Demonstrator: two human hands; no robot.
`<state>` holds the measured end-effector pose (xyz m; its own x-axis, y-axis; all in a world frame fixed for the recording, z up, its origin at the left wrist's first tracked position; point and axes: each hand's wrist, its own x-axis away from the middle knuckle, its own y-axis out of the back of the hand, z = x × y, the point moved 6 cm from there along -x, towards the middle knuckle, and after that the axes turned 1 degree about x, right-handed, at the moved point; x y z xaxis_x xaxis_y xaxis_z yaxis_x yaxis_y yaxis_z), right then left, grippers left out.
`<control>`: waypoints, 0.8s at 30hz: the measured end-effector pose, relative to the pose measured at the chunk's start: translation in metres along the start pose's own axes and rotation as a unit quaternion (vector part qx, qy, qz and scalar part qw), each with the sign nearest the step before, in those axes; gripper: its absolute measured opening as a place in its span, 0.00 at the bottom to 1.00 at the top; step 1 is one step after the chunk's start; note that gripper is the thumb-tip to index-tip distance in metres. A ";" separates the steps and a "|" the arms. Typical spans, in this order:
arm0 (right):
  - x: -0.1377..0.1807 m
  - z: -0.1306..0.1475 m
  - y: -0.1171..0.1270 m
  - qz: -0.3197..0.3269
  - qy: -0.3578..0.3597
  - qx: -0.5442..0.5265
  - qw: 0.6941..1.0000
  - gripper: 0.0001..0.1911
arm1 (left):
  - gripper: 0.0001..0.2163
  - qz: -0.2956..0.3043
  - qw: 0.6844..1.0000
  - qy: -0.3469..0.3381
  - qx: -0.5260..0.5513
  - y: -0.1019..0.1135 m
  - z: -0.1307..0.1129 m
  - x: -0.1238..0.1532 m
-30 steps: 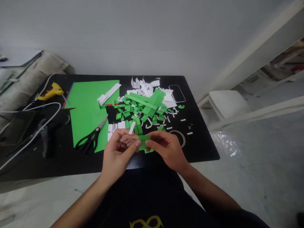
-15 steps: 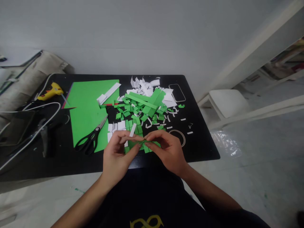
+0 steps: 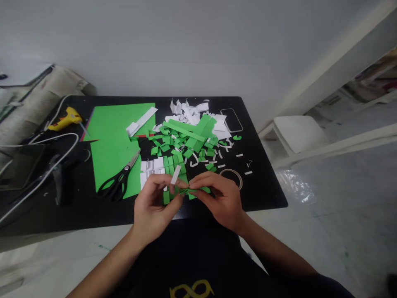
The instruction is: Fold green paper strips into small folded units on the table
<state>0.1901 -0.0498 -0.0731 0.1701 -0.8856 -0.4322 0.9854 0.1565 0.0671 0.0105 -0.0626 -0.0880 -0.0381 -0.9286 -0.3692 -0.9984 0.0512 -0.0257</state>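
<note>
Between the fingertips of my left hand (image 3: 156, 209) and my right hand (image 3: 218, 198) is a small green paper piece (image 3: 185, 191), pinched from both sides near the table's front edge. Most of it is covered by my fingers. A narrow white strip (image 3: 175, 174) sticks up at my left fingers, which are closed. Just beyond my hands lie rows of folded green pieces (image 3: 170, 164) and folded white pieces (image 3: 152, 164). Black-handled scissors (image 3: 119, 177) rest left of my left hand, partly on a large green sheet (image 3: 114, 153).
A heap of green and white scraps (image 3: 192, 132) covers the middle of the black table (image 3: 260, 186). A tape ring (image 3: 238, 179) lies beside my right hand. At the left are a yellow glue gun (image 3: 66, 119) and a white cable (image 3: 66, 159). A white stool (image 3: 297, 134) stands at right.
My fingertips have shifted slightly on the green paper piece, and more of its edge shows below them. The white strip has moved slightly right and down. Other things stay put.
</note>
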 end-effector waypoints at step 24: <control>0.004 0.006 -0.003 -0.029 -0.020 0.028 0.999 0.07 | 0.16 -0.012 1.000 0.009 -0.023 0.000 0.004 0.005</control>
<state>0.1883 -0.0568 -0.0694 0.1109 -0.9094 -0.4009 0.9924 0.0799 0.0934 0.0100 -0.0655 -0.0933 -0.0135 -0.9361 -0.3515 -0.9999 0.0114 0.0081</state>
